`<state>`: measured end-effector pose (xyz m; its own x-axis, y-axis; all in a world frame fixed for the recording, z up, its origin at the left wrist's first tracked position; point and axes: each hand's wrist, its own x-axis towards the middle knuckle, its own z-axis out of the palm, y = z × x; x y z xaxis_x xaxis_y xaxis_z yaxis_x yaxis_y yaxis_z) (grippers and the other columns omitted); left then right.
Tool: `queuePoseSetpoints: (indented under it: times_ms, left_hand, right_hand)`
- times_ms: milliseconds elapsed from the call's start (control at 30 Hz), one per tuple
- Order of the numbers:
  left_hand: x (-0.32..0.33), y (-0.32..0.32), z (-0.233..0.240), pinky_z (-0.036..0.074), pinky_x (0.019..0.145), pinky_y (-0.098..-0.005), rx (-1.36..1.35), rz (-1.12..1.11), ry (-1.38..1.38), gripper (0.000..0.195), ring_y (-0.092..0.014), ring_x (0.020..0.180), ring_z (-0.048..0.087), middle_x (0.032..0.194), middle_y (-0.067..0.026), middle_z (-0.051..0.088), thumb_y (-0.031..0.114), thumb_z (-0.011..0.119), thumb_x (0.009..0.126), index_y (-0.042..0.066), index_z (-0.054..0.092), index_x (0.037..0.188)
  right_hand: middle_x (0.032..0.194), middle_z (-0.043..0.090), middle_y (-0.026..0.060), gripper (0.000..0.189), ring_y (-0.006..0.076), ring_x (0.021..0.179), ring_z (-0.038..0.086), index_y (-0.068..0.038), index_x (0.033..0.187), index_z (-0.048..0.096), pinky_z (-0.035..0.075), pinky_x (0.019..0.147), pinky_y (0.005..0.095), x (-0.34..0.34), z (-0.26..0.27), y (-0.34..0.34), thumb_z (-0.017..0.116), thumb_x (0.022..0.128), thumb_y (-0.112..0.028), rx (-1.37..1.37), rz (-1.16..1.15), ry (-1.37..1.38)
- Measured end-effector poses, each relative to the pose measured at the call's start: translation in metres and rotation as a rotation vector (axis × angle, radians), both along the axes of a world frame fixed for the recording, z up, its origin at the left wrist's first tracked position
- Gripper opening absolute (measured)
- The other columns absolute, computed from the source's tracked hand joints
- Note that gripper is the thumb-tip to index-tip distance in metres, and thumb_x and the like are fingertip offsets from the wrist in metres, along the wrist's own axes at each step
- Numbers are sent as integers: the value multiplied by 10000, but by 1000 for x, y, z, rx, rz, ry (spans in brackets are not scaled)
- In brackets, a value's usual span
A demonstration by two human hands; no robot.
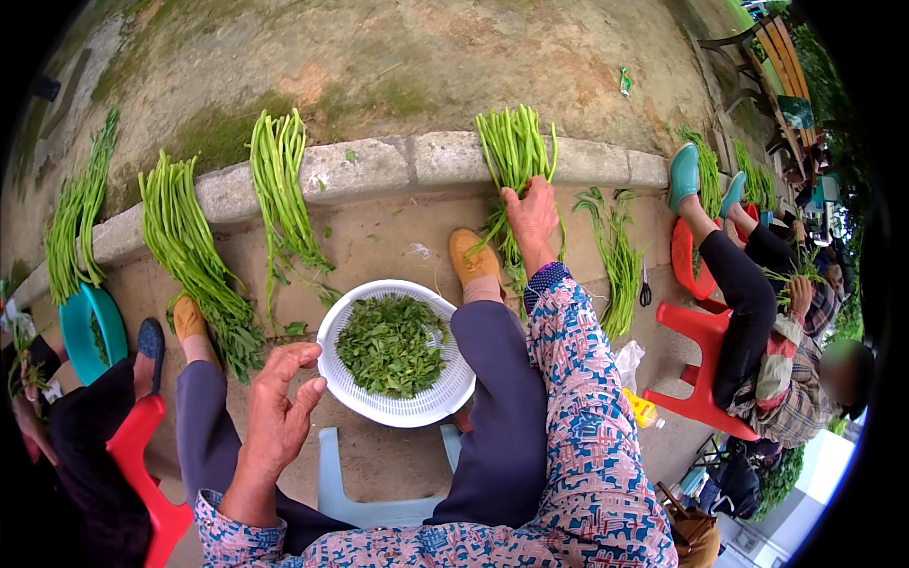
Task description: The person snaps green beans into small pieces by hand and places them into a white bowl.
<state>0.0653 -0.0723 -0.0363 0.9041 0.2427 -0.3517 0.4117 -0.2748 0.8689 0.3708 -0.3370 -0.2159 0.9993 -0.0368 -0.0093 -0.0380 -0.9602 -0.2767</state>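
Observation:
My right hand (pixel 534 216) reaches forward onto a bundle of long green leafy-vegetable stems (pixel 517 145), which lies across the kerb. Its thumb and fingers touch the stems, but whether they are closed around any is hidden. Between my knees stands a white plastic colander (pixel 327 362) with plucked green leaves (pixel 390 348) inside. Just left of its rim is my left hand (pixel 284 408), thumb and fingers apart and nothing between them. A looser bunch of leafy stems (pixel 618 270) lies on the ground to the right of my right hand.
More stem bundles (pixel 287 188) rest against the stone kerb (pixel 358 169). At right, scissors (pixel 645 287) and a yellow-labelled bottle (pixel 643 410) lie near a seated person's red stool (pixel 699 355). A teal basin (pixel 78 341) stands left, beside another seated person. A light-blue stool (pixel 355 508) is beneath me.

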Motion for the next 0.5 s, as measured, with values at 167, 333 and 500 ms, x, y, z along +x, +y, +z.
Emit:
queuePoseSetpoints:
  times_ms: [167,333,500]
  left_hand:
    - [0,1,-4,456,850,-346,20,-21,-14,307,-263,943,580,1056,-167,598,86,626,820,-33,569,1097]
    - [-1,1,-6,458,837,-349,35,-14,-28,305,-262,928,580,1052,-166,596,92,625,822,-30,568,1096]
    - [-4,2,-10,433,828,-318,29,-7,6,325,-211,964,559,1063,-105,588,155,630,830,27,576,1124]
  right_hand:
    - [976,580,161,320,360,906,569,-71,949,535,457,767,464,6,-15,-9,676,744,-272,31,-17,-23]
    - [827,600,179,233,367,796,584,-46,813,560,456,697,462,7,-13,-13,621,732,-256,167,-82,-19]
    - [735,598,194,208,389,703,576,-43,797,557,454,652,455,8,-14,-22,599,728,-235,268,-51,-71]
